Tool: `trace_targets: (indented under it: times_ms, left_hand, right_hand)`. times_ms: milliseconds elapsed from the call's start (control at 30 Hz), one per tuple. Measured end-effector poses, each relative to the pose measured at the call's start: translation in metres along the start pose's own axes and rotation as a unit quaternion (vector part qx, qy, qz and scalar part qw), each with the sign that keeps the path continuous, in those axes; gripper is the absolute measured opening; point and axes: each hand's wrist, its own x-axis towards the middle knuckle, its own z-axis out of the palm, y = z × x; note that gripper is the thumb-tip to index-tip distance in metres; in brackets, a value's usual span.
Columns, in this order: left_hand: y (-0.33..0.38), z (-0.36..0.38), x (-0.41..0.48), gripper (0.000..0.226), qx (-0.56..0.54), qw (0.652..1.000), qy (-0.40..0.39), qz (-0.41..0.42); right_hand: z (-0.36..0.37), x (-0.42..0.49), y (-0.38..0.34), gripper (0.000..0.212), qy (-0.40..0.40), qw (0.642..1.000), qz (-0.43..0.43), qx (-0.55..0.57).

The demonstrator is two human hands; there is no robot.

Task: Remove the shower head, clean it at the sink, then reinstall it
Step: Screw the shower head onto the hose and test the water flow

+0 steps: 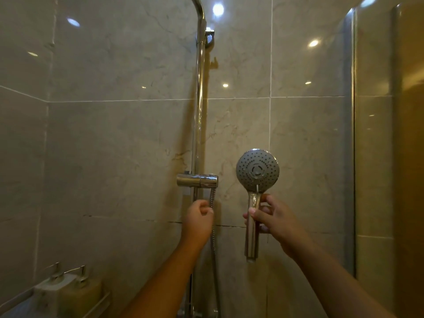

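The round grey shower head (257,172) with a chrome handle is upright, its nozzle face turned toward me, to the right of the chrome riser rail (199,115). My right hand (270,218) is shut around the handle's middle. The handle's lower end is bare, with no hose attached. My left hand (199,218) pinches the metal hose (213,228) just below the chrome slider bracket (197,180) on the rail. The hose hangs straight down past my left wrist. The bracket holds nothing.
Beige marble wall tiles surround the rail. A wire shelf with pump bottles (66,288) sits at the lower left. A glass shower panel with a metal edge (350,157) stands at the right.
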Motion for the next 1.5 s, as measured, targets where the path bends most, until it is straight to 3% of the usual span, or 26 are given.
trace_targets:
  times_ms: [133,400,667,767,867,1033,1200,1500]
  left_hand:
    - [-0.013,0.016,0.0,0.045,0.007,0.998,0.063,-0.005]
    - [-0.024,0.032,0.011,0.019,-0.087,0.996,0.002,-0.026]
    - [-0.017,0.031,0.013,0.015,-0.188,0.981,0.02,-0.035]
    - [-0.015,0.034,0.019,0.014,-0.254,0.964,0.005,-0.077]
    - [-0.004,0.037,0.029,0.017,-0.36,0.925,-0.034,-0.118]
    - [0.02,0.052,0.035,0.016,-0.441,0.884,-0.101,-0.121]
    - [0.025,0.072,0.02,0.018,-0.386,0.91,-0.134,-0.071]
    - [0.027,0.068,-0.015,0.02,-0.342,0.928,-0.149,-0.013]
  right_hand:
    - [0.0,-0.009,0.011,0.034,0.001,1.0,0.012,-0.019]
    - [-0.004,-0.018,0.019,0.045,0.01,1.0,0.024,-0.01]
    - [-0.006,-0.023,0.027,0.024,0.011,0.999,0.03,0.005]
    - [-0.009,-0.022,0.026,0.024,0.01,1.0,0.026,0.01]
    - [-0.014,-0.02,0.025,0.025,0.01,1.0,0.021,0.014]
    - [-0.025,-0.019,0.022,0.024,0.016,0.999,0.015,0.025]
    - [-0.039,-0.021,0.019,0.023,0.028,0.999,0.008,0.019]
    - [-0.05,-0.032,0.019,0.026,0.043,0.997,0.009,0.063]
